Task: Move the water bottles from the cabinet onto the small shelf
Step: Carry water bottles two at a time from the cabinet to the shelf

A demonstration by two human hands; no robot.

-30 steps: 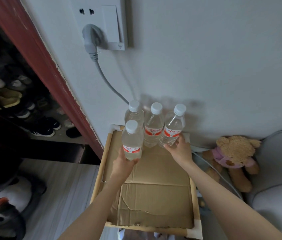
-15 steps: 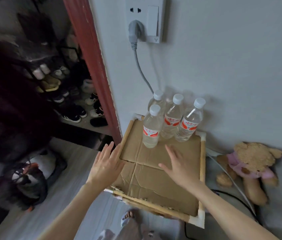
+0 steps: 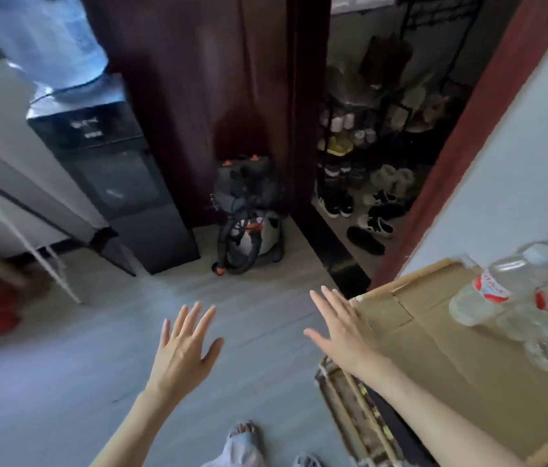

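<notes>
Several clear water bottles with red-and-white labels stand blurred at the far right on the small shelf's cardboard top, against the white wall. My left hand is open with fingers spread, held over the grey floor left of the shelf. My right hand is open too, hovering at the shelf's near-left corner, well apart from the bottles. Neither hand holds anything.
A dark red wooden cabinet stands ahead, with a black water dispenser to its left and a grey-and-orange backpack at its foot. A shoe rack with several shoes fills the opening at right. My feet show below.
Both hands let go of the bottles and drew back from them. The view has swung left from the shelf toward the cabinet and floor.
</notes>
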